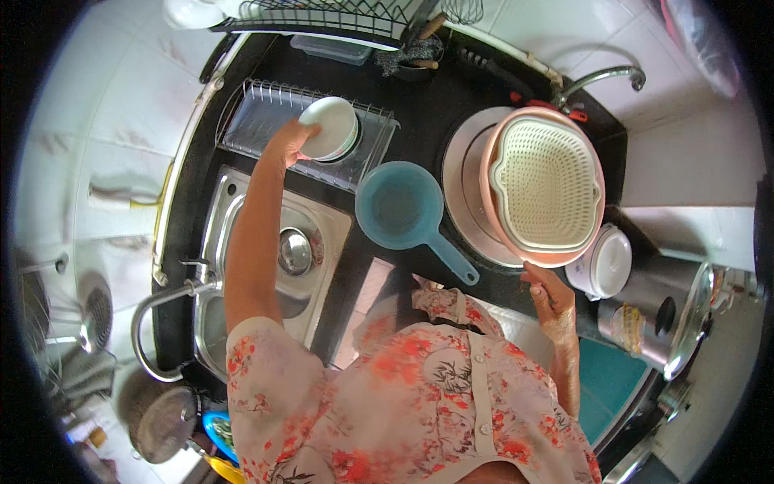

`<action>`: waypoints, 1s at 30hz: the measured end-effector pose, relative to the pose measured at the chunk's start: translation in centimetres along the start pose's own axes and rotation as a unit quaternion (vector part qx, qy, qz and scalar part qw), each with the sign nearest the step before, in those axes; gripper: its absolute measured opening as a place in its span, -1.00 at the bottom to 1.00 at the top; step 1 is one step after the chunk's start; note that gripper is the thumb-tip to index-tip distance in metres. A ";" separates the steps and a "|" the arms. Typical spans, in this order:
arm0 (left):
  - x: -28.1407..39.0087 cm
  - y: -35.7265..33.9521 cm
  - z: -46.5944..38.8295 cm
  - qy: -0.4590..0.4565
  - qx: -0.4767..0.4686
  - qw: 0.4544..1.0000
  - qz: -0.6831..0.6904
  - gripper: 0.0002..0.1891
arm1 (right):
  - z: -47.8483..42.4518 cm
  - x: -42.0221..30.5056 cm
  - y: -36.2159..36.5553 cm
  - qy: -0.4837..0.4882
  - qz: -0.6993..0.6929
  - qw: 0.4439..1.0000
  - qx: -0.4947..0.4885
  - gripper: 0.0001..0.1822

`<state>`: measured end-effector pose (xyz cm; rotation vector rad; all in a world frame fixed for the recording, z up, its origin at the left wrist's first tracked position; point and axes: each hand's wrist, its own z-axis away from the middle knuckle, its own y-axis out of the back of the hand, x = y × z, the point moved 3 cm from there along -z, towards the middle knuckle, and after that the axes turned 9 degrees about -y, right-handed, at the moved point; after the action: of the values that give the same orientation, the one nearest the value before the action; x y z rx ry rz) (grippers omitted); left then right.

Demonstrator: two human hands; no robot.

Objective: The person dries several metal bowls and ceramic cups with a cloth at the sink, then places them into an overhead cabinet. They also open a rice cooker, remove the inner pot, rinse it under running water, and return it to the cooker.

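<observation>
My left hand (291, 144) grips the rim of a white bowl (332, 124) with a patterned outer side. The bowl is at a wire dish rack with a grey tray (257, 124); whether it rests on the rack I cannot tell. A dark curved edge shows just behind it. My right hand (551, 301) is by the front rim of a pink basin (493, 230), thumb apart from the fingers and nothing seen in it. Contact with the rim is unclear. A cream plastic colander (547, 187) sits inside the basin. A blue plastic dipper (402, 202) lies between the rack and the basin.
At the left is a steel sink (329, 242) with a curved faucet (142, 327). Another tap (604, 75) projects at the back right. A lidded white container (611, 260) and a large steel pot (641, 314) stand to the right. A black rack (326, 15) spans the back.
</observation>
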<state>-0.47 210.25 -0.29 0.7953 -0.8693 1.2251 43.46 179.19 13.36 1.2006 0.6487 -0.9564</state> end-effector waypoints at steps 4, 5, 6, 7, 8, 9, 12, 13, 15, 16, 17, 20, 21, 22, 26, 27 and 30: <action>-0.6 0.3 0.3 -0.034 0.081 0.996 -0.010 -0.55 | -0.5 -0.4 -1.9 0.016 0.005 1.000 0.006 -0.70; -1.1 0.6 0.5 -0.046 0.090 0.994 0.027 -0.56 | -0.7 -0.8 -2.3 0.024 0.009 1.000 0.003 -0.70; -1.2 1.1 0.7 -0.061 0.103 0.991 0.066 -0.58 | -1.1 -1.4 -2.7 0.025 0.008 1.000 0.004 -0.71; -1.3 1.7 1.0 -0.077 0.115 0.985 0.105 -0.59 | -1.2 -1.8 -3.0 0.023 0.000 1.000 0.001 -0.71; -1.4 2.2 1.4 -0.092 0.121 0.980 0.130 -0.60 | -1.2 -2.1 -3.4 0.022 -0.008 1.000 -0.002 -0.71; -0.8 2.2 1.9 -0.110 0.126 0.974 0.154 -0.62 | -1.4 -2.4 -3.7 0.024 -0.016 1.000 -0.004 -0.71; 1.4 2.8 4.5 -0.116 0.129 0.967 0.187 -0.55 | -1.4 -3.9 -4.4 0.043 -0.053 0.998 -0.005 -0.70; 1.6 2.3 5.7 -0.178 0.090 0.961 0.192 -0.52 | -1.3 -4.3 -4.5 0.052 -0.058 0.997 -0.001 -0.70; 2.5 0.7 8.0 -0.271 0.014 0.938 0.218 -0.51 | -1.3 -4.8 -4.8 0.035 -0.098 0.994 -0.039 -0.48; 3.3 -1.4 9.1 -0.288 -0.025 0.927 0.237 -0.52 | -1.4 -5.5 -5.3 0.039 -0.132 0.990 -0.033 -0.38; 3.7 -3.8 10.2 -0.274 -0.045 0.928 0.251 -0.54 | -1.4 -6.2 -5.6 0.046 -0.164 0.985 -0.023 -0.28; 4.0 -13.1 15.2 -0.187 -0.141 0.924 0.303 -0.58 | -0.8 -6.6 -7.5 0.054 -0.322 0.942 -0.072 0.17; 3.6 -16.1 16.9 -0.146 -0.174 0.922 0.314 -0.59 | -0.2 -6.2 -8.1 0.058 -0.366 0.925 -0.081 0.27; 3.1 -19.2 18.8 -0.100 -0.203 0.919 0.323 -0.60 | 0.8 -5.9 -8.2 0.065 -0.362 0.927 -0.074 0.32; 0.5 -27.8 25.8 -0.022 -0.298 0.923 0.243 -0.62 | 7.0 -3.2 -7.0 0.027 -0.462 0.886 -0.017 0.31; -0.1 -29.2 26.8 -0.126 -0.358 0.917 0.123 -0.62 | 9.0 -2.4 -6.6 0.011 -0.463 0.886 0.023 0.31; -3.3 -33.5 30.6 -0.262 -0.441 0.855 -0.082 -0.55 | 15.7 1.2 -6.6 -0.024 -0.485 0.863 0.140 0.26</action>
<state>28.30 176.24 9.22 0.4134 -1.6080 0.3326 37.20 163.34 13.41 1.0695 1.1415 -1.9745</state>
